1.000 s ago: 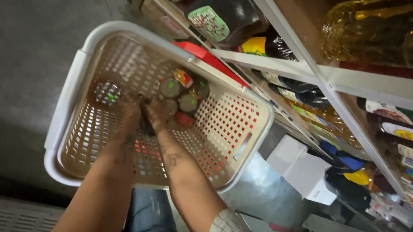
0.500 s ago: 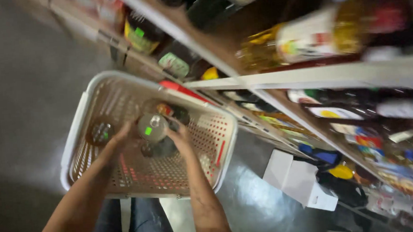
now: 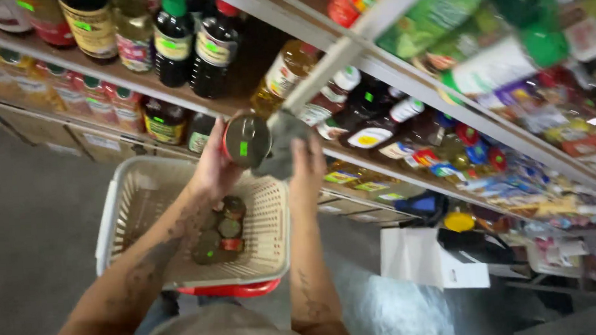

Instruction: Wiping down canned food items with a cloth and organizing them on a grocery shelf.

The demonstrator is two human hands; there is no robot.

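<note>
Hands: two, left (image 3: 214, 167) and right (image 3: 306, 165) | raised jar (image 3: 246, 140): one | grey cloth (image 3: 281, 146): one | beige basket (image 3: 129, 198): one | jars in basket (image 3: 222, 230): about five, lids up | dark bottles (image 3: 194, 44) on far shelf: two side by side

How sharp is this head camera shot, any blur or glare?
Head view: the jar in the left hand is fairly sharp; the right hand with the grey cloth is softer; the shelf goods at upper right smear with motion blur; a bright patch glares on the floor.
</note>
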